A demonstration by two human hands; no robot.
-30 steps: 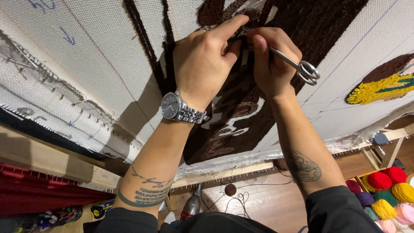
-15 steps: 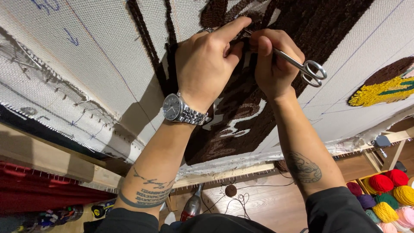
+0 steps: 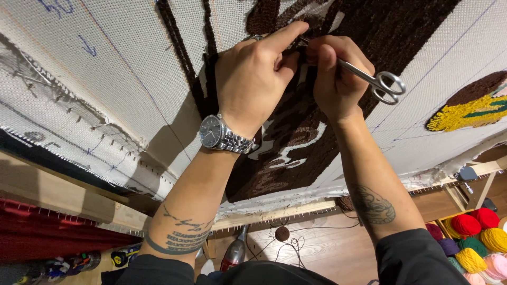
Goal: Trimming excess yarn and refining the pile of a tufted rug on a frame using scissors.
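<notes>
At the far left a wooden frame (image 3: 63,198) carries the stretched white cloth (image 3: 105,79), its edge hooked on a row of small pins, with red fabric (image 3: 47,237) hanging below it. Further right, the left hand (image 3: 253,79), with a steel watch (image 3: 222,134) on its wrist, presses against the brown pile (image 3: 296,142) of the rug, forefinger stretched out along the cloth and the other fingers curled in near the thumb; whether they pinch a thread cannot be told. Just beside it, touching at the fingertips, the right hand (image 3: 335,79) is closed around a pair of scissors (image 3: 377,84), the fingers wrapped over the shanks while the two ring handles stick out free to the right; the blades are hidden between the hands, at the brown pile near the top of the cloth. Below the arms, a small dark ball of yarn (image 3: 282,233) lies on the wooden floor (image 3: 322,248). At the right, a yellow tufted patch (image 3: 465,113) shows on the cloth, and in the lower corner sits a heap of yarn balls (image 3: 475,237) in red, yellow, green, purple and pink.
</notes>
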